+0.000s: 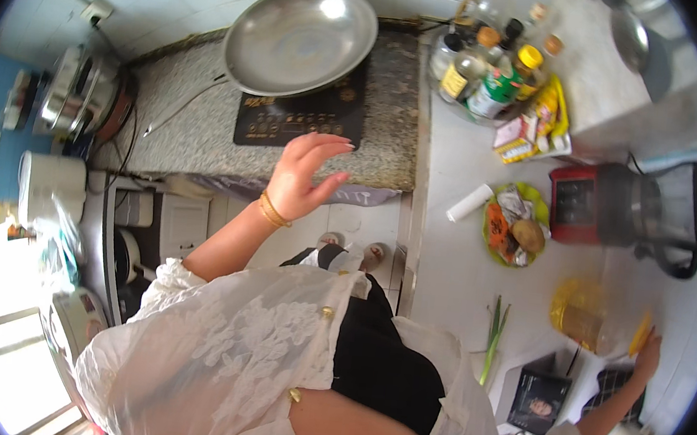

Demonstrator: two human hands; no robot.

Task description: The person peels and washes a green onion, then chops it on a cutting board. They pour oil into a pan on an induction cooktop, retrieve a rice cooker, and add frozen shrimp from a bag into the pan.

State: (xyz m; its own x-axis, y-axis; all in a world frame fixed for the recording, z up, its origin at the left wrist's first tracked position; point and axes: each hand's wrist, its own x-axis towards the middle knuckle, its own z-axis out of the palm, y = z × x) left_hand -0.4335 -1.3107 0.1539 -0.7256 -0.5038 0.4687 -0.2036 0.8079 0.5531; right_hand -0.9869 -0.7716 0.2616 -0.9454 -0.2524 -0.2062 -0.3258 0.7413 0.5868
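My left hand (pixel 308 176) is held over the front edge of the granite counter, fingers bent, thumb apart, nothing in it. Just beyond it lies a black induction cooktop (pixel 297 126). A wide stainless steel frying pan (pixel 299 40) sits on the cooktop, its inside bare and its thin handle (pixel 186 107) pointing to the near left. Far to the right, my right hand (pixel 648 354) is closed around the yellow top (pixel 640 334) of a large clear plastic bottle (pixel 578 312) with yellow liquid, probably cooking oil. Bottle and hand are blurred.
Spring onion (pixel 492 344), a green plate (pixel 490 247) with a potato (pixel 528 236), and a white roll (pixel 469 203) lie on the white counter. Bottled seasonings (pixel 487 83) stand behind. A red blender (pixel 601 204) is at right. A tablet (pixel 538 402) leans near the bottle.
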